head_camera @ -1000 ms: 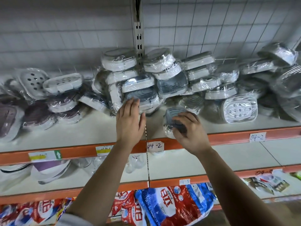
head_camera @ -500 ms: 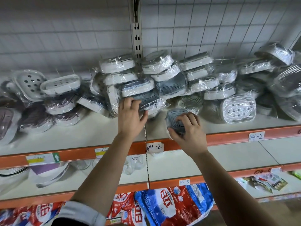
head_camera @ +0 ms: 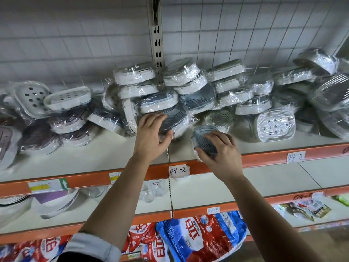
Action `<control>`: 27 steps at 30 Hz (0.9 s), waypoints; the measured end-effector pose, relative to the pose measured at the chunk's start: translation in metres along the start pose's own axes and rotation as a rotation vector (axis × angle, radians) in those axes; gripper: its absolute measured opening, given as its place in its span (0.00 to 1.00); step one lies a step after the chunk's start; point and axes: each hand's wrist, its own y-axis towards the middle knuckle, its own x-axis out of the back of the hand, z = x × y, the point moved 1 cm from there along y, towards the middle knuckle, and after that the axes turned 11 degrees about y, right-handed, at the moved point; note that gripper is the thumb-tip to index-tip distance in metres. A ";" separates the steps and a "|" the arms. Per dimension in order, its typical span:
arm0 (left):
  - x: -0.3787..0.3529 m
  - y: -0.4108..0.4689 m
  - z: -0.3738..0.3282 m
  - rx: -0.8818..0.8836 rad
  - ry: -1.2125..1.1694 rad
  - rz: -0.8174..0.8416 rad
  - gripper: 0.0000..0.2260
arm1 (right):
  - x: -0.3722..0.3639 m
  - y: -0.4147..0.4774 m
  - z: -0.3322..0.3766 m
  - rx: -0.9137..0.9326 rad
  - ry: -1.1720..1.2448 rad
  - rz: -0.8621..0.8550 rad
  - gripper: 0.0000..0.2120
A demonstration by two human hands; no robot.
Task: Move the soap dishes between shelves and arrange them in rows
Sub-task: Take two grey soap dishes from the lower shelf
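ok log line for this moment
left hand grips piled grey dish | right hand holds loose grey dish | both at upper shelf

Plastic soap dishes (head_camera: 196,99) in glossy crinkled film; smooth matt shelf (head_camera: 94,159)
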 end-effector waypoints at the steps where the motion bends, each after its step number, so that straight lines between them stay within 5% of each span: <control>1: 0.001 -0.001 -0.001 -0.014 0.031 -0.006 0.25 | 0.000 0.000 0.000 0.002 0.001 -0.003 0.27; 6: -0.002 -0.006 -0.005 -0.011 0.169 0.024 0.28 | -0.002 -0.002 -0.001 0.004 -0.007 -0.023 0.27; 13: -0.007 -0.007 -0.008 -0.011 0.032 0.063 0.29 | 0.006 -0.005 -0.003 -0.005 0.011 -0.053 0.26; 27: 0.019 -0.047 -0.064 -0.014 0.081 -0.142 0.25 | 0.053 -0.032 -0.010 -0.003 0.075 -0.114 0.24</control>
